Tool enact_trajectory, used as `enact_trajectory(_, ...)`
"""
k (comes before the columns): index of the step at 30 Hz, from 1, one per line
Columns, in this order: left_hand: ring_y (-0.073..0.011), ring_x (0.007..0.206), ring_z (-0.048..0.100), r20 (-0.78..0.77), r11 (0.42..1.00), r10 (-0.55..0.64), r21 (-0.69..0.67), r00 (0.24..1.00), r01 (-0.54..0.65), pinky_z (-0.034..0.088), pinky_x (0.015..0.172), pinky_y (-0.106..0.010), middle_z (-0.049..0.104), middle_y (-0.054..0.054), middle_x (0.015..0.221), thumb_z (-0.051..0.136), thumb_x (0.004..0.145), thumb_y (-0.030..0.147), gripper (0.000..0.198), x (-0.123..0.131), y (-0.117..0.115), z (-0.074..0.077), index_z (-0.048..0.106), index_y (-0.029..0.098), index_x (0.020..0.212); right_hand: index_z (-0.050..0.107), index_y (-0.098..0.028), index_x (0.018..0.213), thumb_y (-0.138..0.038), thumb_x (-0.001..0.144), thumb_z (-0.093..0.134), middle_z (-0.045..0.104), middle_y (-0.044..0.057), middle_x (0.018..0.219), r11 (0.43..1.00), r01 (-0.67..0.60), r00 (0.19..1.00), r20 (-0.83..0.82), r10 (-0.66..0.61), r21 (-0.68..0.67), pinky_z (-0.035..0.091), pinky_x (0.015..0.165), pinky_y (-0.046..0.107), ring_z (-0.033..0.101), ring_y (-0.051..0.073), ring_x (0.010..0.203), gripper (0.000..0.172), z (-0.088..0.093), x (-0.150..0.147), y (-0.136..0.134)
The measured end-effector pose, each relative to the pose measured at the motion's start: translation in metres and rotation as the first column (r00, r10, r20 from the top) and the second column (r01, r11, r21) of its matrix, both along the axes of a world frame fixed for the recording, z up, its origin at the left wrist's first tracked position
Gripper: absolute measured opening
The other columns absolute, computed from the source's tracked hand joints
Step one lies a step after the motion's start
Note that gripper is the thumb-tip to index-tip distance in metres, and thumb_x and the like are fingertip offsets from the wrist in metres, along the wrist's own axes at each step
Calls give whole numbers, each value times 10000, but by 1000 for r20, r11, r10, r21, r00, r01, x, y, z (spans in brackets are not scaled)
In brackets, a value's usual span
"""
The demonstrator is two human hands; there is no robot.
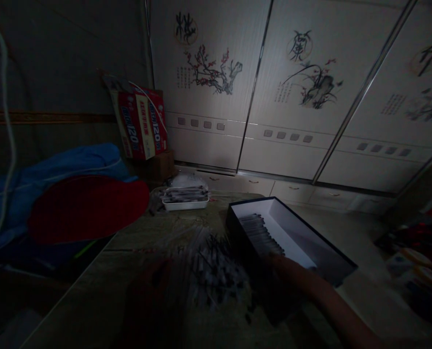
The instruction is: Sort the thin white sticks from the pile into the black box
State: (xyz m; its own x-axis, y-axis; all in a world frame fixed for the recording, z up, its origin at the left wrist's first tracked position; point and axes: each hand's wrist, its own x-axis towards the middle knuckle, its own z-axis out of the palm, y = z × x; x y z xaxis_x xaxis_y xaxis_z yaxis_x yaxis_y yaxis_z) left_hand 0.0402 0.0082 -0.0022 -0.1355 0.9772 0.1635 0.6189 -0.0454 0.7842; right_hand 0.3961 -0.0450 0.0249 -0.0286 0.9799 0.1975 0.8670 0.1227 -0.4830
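The scene is dim and both hands are partly lost in shadow. My right hand (pixel 279 264) reaches over the near side of an open dark box with a white inside (pixel 310 232). Its fingers are too dark to make out. A row of slim pen-like sticks (pixel 259 232) lies in that box, just beyond the hand. My left hand (pixel 157 276) is at the left of a loose heap of small black and clear pen-like parts (pixel 216 271) on the table; its fingers are blurred, and I cannot tell what it holds.
A white tray (pixel 184 205) of similar sticks stands at the table's (pixel 92 300) far end. Left of the table are a red cushion-like thing (pixel 88 208) and blue cloth (pixel 103 157). Red printed cartons (pixel 143 126) stand by the pale wardrobe doors (pixel 208 106).
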Motion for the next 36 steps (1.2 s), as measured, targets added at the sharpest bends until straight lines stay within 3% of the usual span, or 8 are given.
enact_trajectory(4,-222,847,688,-10,999,-5,39,1000,5,534,726,-279,748,-42,911,502,789,424,326,-1,0,-2,711,205,909,760,-230,828,66,588,538,759,35,847,978,-128,991,18,133,-165,520,635,234,707,196,728,441,1,-3,1)
enact_trajectory(8,-214,862,686,-4,999,-7,37,1000,7,532,721,-268,745,-40,930,496,798,416,315,0,1,-2,702,208,914,752,-220,684,66,599,527,743,30,692,971,-116,988,76,134,-211,464,524,221,686,187,617,374,3,-5,2)
enact_trajectory(16,-221,856,684,36,1000,19,-6,999,-18,530,735,-276,744,-50,921,495,782,407,335,2,-2,4,711,188,915,685,-174,730,-101,804,462,643,99,822,994,103,981,160,-109,46,436,612,282,611,179,667,246,24,3,9)
enact_trajectory(21,-198,810,683,35,997,-26,70,999,24,527,701,-250,740,-30,878,477,808,381,314,6,-10,8,705,188,905,635,-218,842,-288,843,545,645,83,971,841,174,975,-207,-76,512,479,758,308,617,202,880,114,73,-37,-16)
enact_trajectory(24,-176,818,676,-5,976,-88,198,996,87,523,706,-227,732,-25,888,482,830,338,263,8,-16,7,690,200,910,609,-230,866,-344,790,625,671,53,922,865,315,816,-577,-37,391,522,648,274,648,185,772,138,84,-80,-30)
enact_trajectory(27,-172,834,667,-91,906,-79,410,993,109,522,753,-242,719,-43,896,496,843,323,232,9,-22,4,670,199,933,622,-216,850,-397,768,646,687,42,808,964,220,620,-784,-19,150,518,581,254,655,182,691,200,64,-120,-34)
enact_trajectory(30,-186,867,657,-247,771,-97,594,964,230,523,788,-277,705,-72,930,518,840,318,237,12,-27,-1,654,201,994,652,-192,834,-441,790,610,672,40,687,992,122,467,-883,-38,21,501,549,257,640,181,627,256,26,-149,-30)
enact_trajectory(36,-147,851,666,-490,587,-263,603,831,541,529,764,-234,717,-36,933,526,854,335,313,25,-30,-16,580,244,1150,681,-188,815,-402,742,676,667,30,692,999,50,365,-930,-36,-19,481,572,251,619,169,637,226,-27,-171,-21)
